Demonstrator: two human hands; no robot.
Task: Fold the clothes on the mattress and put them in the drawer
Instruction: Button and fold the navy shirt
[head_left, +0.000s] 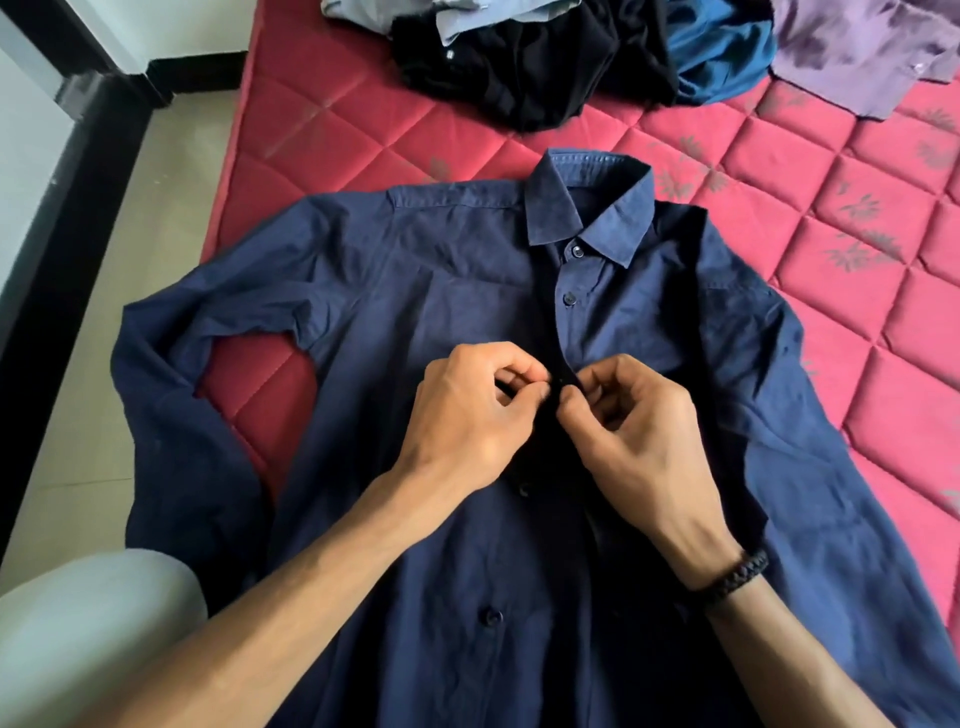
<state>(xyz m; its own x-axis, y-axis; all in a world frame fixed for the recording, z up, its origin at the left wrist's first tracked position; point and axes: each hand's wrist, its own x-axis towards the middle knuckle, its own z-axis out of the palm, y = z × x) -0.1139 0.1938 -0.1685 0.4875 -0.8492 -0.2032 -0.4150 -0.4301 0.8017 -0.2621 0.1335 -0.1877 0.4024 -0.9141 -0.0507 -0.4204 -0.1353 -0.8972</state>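
Observation:
A navy blue long-sleeved shirt (415, 291) lies face up on the red quilted mattress (322, 119), collar pointing away from me and sleeves spread to both sides. Its top two buttons are closed. My left hand (467, 415) pinches the left edge of the button placket at mid-chest. My right hand (634, 431), with a dark braided bracelet on the wrist, pinches the right edge of the placket at the same spot. The fingertips of both hands meet over one button.
A heap of unfolded clothes lies at the far end of the mattress: a black garment (524, 62), a teal one (722, 57), a purple shirt (872, 52) and a light blue piece (457, 15). Tiled floor (130, 249) runs along the left. My knee (88, 634) is at bottom left.

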